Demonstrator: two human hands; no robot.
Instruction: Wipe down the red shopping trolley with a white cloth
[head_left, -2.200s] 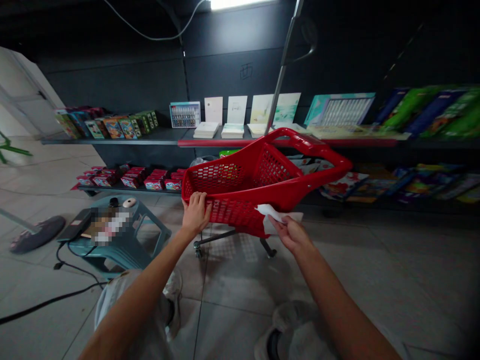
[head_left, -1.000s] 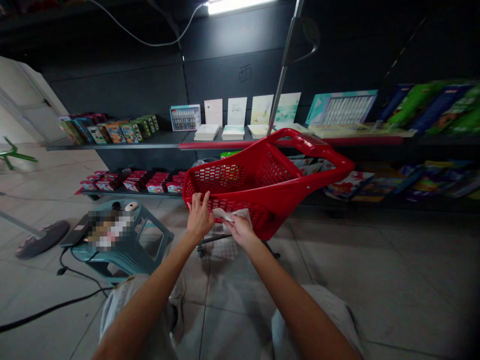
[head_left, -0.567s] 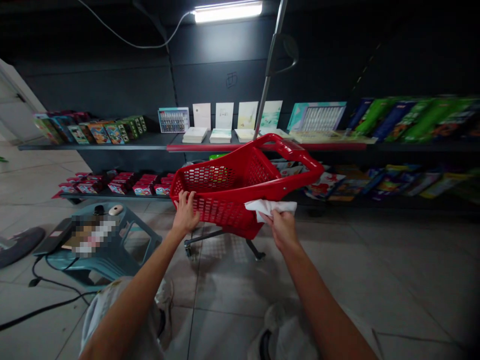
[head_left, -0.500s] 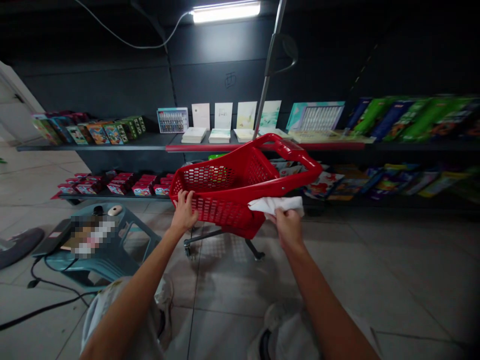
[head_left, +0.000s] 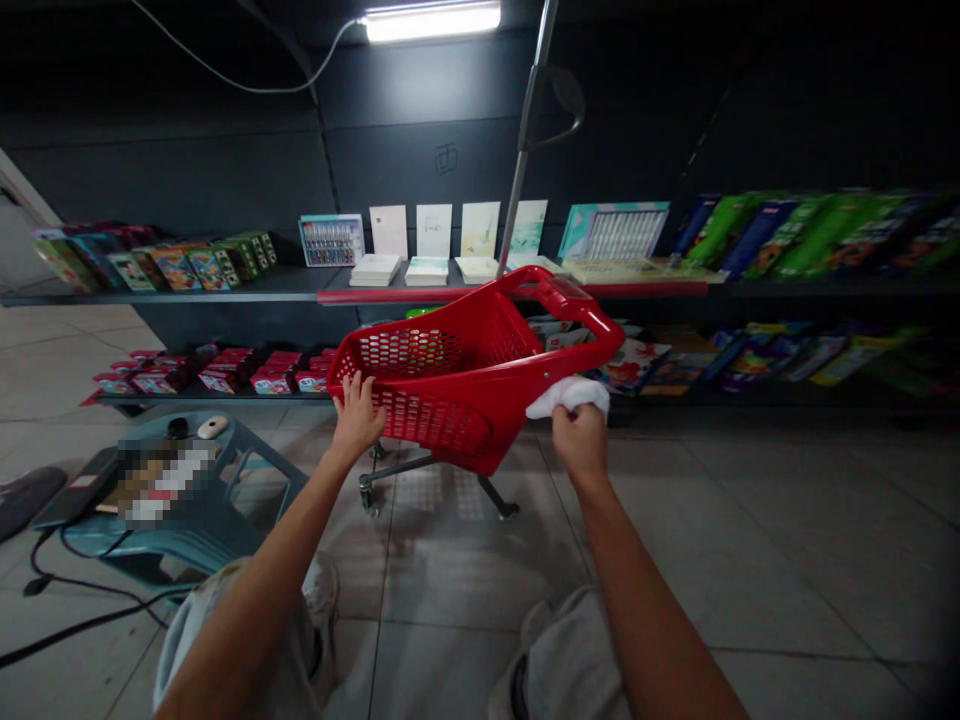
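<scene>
A red plastic shopping cart [head_left: 457, 375] on small wheels stands on the tiled floor in front of me. My left hand [head_left: 354, 418] grips the near left corner of its basket rim. My right hand [head_left: 579, 441] is closed on a white cloth [head_left: 568, 396], pressed against the cart's right side rail below the handle. My knees show at the bottom of the view.
Dark shelves [head_left: 225, 283] with boxed toys, cards and books run behind the cart. A metal pole [head_left: 520, 160] rises behind it. A teal plastic stool [head_left: 225, 490] with a mouse and flat items sits at left, with black cables [head_left: 67, 625] on the floor.
My right hand has carried the cloth from the basket's front wall rightward along the side rail toward the handle. My left hand has kept its hold on the rim.
</scene>
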